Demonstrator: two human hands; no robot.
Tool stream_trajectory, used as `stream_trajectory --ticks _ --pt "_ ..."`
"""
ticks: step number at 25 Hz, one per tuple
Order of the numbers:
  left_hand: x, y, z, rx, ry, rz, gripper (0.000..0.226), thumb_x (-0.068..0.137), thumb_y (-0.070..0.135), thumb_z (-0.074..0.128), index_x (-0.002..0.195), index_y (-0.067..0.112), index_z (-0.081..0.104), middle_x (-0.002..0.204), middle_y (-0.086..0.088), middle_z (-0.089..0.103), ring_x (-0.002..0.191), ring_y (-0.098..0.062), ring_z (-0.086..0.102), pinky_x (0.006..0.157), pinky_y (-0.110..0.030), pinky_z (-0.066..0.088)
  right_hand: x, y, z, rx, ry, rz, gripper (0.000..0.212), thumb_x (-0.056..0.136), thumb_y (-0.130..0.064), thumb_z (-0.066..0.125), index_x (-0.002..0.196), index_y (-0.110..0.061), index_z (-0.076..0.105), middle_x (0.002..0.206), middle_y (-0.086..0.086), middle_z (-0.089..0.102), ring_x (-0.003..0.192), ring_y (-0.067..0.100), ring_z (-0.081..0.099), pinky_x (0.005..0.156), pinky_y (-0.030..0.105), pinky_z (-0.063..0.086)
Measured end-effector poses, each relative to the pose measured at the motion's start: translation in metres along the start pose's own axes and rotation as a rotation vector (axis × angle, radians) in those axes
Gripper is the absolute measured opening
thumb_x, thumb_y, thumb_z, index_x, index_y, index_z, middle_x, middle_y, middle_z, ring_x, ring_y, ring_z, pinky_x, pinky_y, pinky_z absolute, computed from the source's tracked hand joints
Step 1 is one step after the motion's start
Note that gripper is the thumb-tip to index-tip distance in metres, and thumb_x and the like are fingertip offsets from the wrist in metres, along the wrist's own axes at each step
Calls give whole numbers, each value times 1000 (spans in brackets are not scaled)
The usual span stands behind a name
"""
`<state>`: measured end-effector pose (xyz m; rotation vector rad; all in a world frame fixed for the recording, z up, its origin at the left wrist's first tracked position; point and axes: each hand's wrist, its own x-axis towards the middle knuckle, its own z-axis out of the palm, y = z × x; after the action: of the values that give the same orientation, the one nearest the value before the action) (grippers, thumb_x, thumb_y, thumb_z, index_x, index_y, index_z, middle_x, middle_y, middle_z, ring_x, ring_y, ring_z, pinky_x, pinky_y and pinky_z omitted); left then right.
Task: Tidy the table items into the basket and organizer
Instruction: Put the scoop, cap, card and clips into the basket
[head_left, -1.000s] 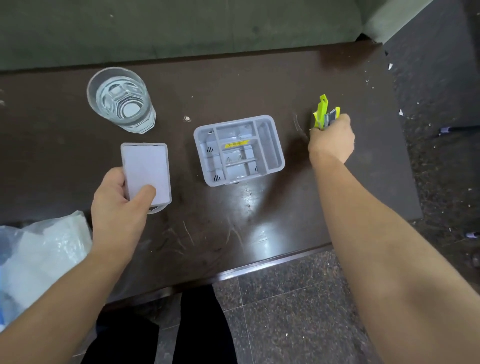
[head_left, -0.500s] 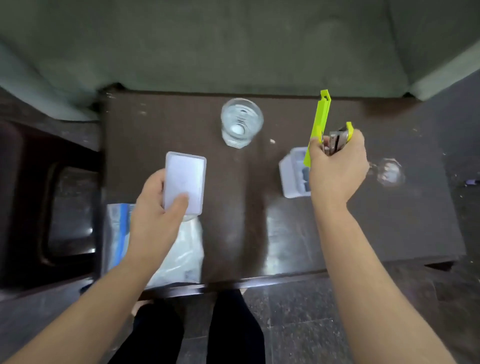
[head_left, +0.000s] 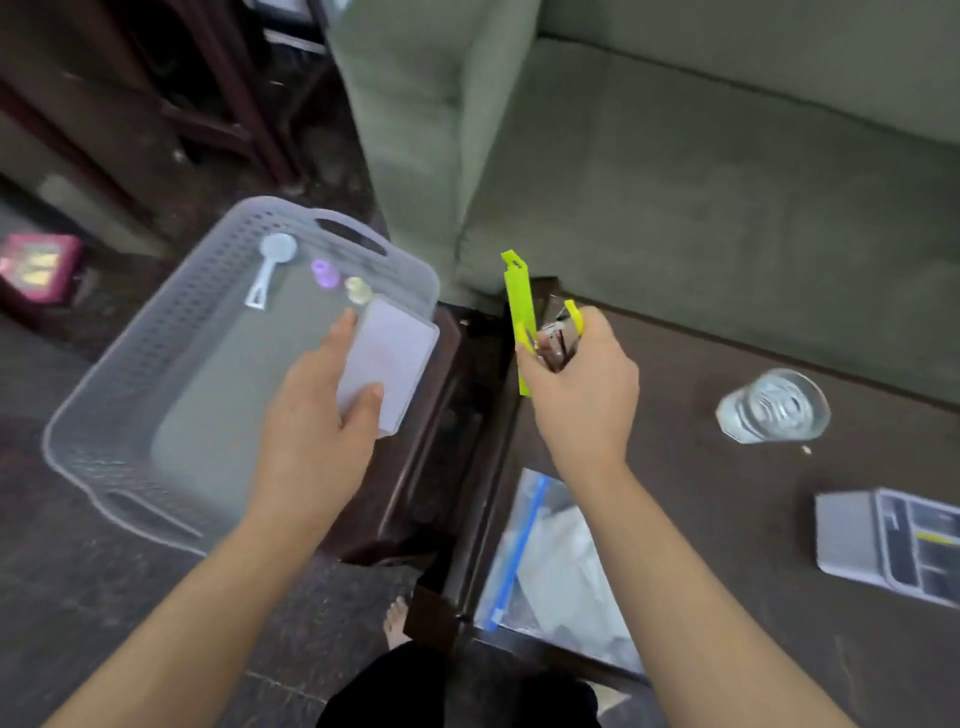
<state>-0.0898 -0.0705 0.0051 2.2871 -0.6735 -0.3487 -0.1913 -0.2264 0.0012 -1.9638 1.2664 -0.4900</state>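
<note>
My left hand (head_left: 317, 415) grips a flat translucent white box (head_left: 387, 358) over the right edge of a pale perforated basket (head_left: 124, 343). The basket holds a small white scoop (head_left: 272, 265), a purple cap (head_left: 324, 273) and a pale round piece (head_left: 357, 289). My right hand (head_left: 582, 395) is closed around a lime-green clip (head_left: 519, 306) and a dark metal item (head_left: 555, 335), held above the dark table's (head_left: 727, 519) left end. A grey compartment organizer (head_left: 893, 545) rests on the table at the far right.
A glass of water (head_left: 774, 405) stands on the table beyond the organizer. A clear zip bag with a blue strip (head_left: 545, 551) lies at the table's near left corner. A green sofa (head_left: 675, 156) runs behind. A dark side stand (head_left: 441, 415) is beside the basket.
The view has swung left, bringing the basket into sight. My left hand carried the white box off the table to over the basket. My right hand still holds the green clip.
</note>
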Motion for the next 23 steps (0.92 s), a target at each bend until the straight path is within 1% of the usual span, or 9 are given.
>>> stream_trajectory --ticks 2,4,8,11,13,15,17,19,23 --pt "17 -24 -26 40 32 -74 59 92 13 52 146 21 29 146 1 40 135 -19 35 100 -18 23 4 -27 26 -81 -75 -90 25 80 -29 65 79 -20 41 76 3 65 77 35 56 61 36 40" --pt "38 -53 -39 85 -13 -150 58 92 12 51 146 20 30 146 -8 41 134 -25 37 102 -27 27 11 -45 50 -216 -152 -176 28 81 -31 64 79 -20 38 78 5 64 80 36 56 56 35 34" --pt "72 -108 -41 188 -104 -263 56 93 12 50 145 20 31 137 -20 44 128 -35 40 101 -37 31 24 -68 101 -399 -330 -341 17 86 -26 59 97 -15 51 93 9 68 88 36 58 60 36 35" --pt "87 -135 -33 265 -131 -296 56 92 13 51 145 15 33 131 -24 45 123 -39 42 98 -41 33 35 -75 139 -516 -428 -431 14 87 -15 54 101 -14 51 95 11 66 84 35 56 61 33 31" --pt "93 -148 -29 312 -142 -308 55 90 15 54 143 12 36 125 -27 48 120 -41 44 95 -43 36 39 -78 163 -604 -455 -479 23 88 -9 51 111 -12 52 101 11 64 90 35 59 62 33 32" --pt "94 -158 -27 342 -135 -321 52 88 17 57 138 10 43 119 -28 50 115 -42 48 91 -44 39 43 -81 185 -678 -446 -532 39 91 -6 48 129 -13 45 108 10 63 95 33 62 62 33 34" --pt "93 -162 -25 370 -105 -330 45 85 20 58 129 10 52 112 -25 53 108 -41 51 84 -44 42 48 -83 201 -724 -444 -570 46 93 -3 46 138 -13 38 109 8 65 97 30 63 62 31 35" --pt "93 -166 -23 411 -70 -330 40 83 24 60 121 11 57 108 -23 56 105 -41 52 82 -44 43 52 -85 212 -772 -462 -577 45 94 0 44 137 -11 39 110 7 66 100 29 62 62 31 35" --pt "91 -170 -17 417 -32 -357 44 81 30 62 123 16 58 117 -19 54 110 -41 48 91 -46 42 49 -83 219 -822 -462 -592 46 87 2 54 131 -11 44 104 6 68 100 27 60 59 30 35"
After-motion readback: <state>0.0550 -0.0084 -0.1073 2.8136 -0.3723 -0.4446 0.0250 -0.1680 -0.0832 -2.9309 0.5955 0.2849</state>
